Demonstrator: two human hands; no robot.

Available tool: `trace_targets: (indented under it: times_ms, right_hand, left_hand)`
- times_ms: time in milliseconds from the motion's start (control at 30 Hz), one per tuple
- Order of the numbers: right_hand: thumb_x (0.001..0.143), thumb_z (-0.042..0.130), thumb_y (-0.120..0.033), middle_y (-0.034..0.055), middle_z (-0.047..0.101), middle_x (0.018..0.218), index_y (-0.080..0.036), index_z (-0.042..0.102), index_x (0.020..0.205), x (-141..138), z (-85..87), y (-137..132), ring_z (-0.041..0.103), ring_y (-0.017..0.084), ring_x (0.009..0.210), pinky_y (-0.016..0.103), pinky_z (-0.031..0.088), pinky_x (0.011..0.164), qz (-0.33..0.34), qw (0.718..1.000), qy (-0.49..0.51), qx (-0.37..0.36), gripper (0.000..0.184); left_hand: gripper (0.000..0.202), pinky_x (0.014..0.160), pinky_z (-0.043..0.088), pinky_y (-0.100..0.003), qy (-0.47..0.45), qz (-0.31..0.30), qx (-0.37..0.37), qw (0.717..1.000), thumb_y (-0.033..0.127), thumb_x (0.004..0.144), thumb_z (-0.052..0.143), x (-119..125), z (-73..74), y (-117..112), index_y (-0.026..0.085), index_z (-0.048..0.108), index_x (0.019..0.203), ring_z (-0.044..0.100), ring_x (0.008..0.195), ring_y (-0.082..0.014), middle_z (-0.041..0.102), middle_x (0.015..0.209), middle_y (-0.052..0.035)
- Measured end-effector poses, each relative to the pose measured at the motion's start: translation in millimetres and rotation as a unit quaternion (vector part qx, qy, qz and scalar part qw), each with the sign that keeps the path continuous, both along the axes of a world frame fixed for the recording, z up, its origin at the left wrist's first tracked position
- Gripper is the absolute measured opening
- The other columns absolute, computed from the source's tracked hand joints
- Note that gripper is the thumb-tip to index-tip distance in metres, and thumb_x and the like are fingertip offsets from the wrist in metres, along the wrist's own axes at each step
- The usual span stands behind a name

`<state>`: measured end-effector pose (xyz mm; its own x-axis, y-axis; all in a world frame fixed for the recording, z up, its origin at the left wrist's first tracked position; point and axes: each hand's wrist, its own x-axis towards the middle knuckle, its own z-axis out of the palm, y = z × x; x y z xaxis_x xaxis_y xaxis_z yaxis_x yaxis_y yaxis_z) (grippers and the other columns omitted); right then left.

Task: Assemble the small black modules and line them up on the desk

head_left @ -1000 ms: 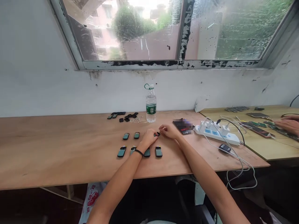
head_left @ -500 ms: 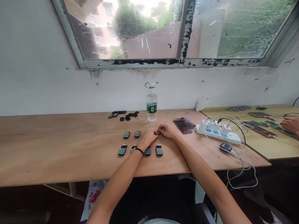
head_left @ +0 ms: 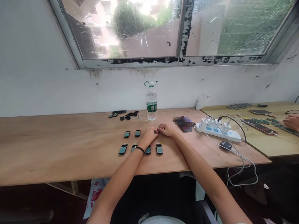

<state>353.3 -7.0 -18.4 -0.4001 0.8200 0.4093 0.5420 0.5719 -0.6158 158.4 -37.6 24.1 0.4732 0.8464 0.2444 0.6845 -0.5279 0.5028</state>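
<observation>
My left hand (head_left: 150, 135) and my right hand (head_left: 165, 129) meet over the table, fingertips closed on a small black device part (head_left: 157, 132). Most of that part is hidden by the fingers. In front of them lies a row of small black devices with grey-green screens; the rightmost device (head_left: 159, 149) and the leftmost device (head_left: 122, 149) show fully, while my left forearm partly covers those between. Two smaller screen units, one left (head_left: 126, 134) and one right (head_left: 137, 133), lie to the left of my hands.
A water bottle (head_left: 151, 107) stands near the wall. Black parts (head_left: 132, 114) lie left of it. To the right are a blurred-out phone-like object (head_left: 184, 123), a white power strip (head_left: 218, 132) with cables, and a dark gadget (head_left: 225, 145). Another person's hand (head_left: 291, 122) is at the far right.
My hands stay together in almost the same place, with the fingers slightly shifted around the small part. The other person's hand at the far right has moved slightly.
</observation>
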Motion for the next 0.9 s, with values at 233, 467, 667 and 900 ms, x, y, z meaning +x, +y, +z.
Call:
trace_targets:
  times_ms: [233, 467, 667, 900]
  right_hand:
    - [0.092, 0.054, -0.007, 0.011, 0.07, 0.116, -0.016, 0.077, 0.117, 2, -9.3, -1, 0.066, 0.016, 0.09, 0.028, 0.053, 0.085, -0.048, 0.998, 0.001, 0.026, 0.035]
    - [0.097, 0.064, -0.027, 0.0117, 0.067, 0.118, -0.018, 0.076, 0.117, -2, 5.9, -18, 0.066, 0.018, 0.088, 0.031, 0.054, 0.08, -0.047, 0.999, 0.007, -0.011, 0.025]
    - [0.1, 0.053, -0.025, 0.0119, 0.068, 0.116, -0.017, 0.075, 0.114, -31, 27.9, -36, 0.066, 0.02, 0.094, 0.03, 0.053, 0.079, -0.002, 0.995, 0.095, 0.015, 0.027]
    - [0.097, 0.053, -0.015, 0.0054, 0.071, 0.098, -0.022, 0.077, 0.104, -137, 63.9, -65, 0.062, 0.016, 0.079, 0.026, 0.046, 0.069, 0.154, 0.987, -0.013, 0.049, 0.026]
  left_hand:
    - [0.011, 0.079, 0.051, -0.031, -0.024, -0.011, 0.005, 1.0, 0.03, 0.081, 0.084, -1, 1.7, -2, 0.02, 0.084, 0.086, 0.068, 0.085, -0.0218, 0.077, 0.089, -0.0077]
    - [0.011, 0.084, 0.055, -0.03, -0.098, 0.034, 0.05, 0.993, 0.026, 0.089, 0.073, -38, 34.2, 5, 0.02, 0.081, 0.086, 0.07, 0.089, -0.0192, 0.076, 0.097, -0.0073]
    - [0.015, 0.074, 0.051, -0.028, -0.084, 0.105, 0.09, 0.987, 0.032, 0.09, 0.07, -137, 46.8, -38, 0.022, 0.079, 0.083, 0.067, 0.081, -0.0169, 0.074, 0.09, -0.0028]
    - [0.016, 0.072, 0.049, -0.029, 0.004, 0.192, 0.077, 0.978, 0.039, 0.092, 0.068, -184, 1.2, -112, 0.023, 0.071, 0.092, 0.067, 0.084, -0.0194, 0.069, 0.097, -0.0028]
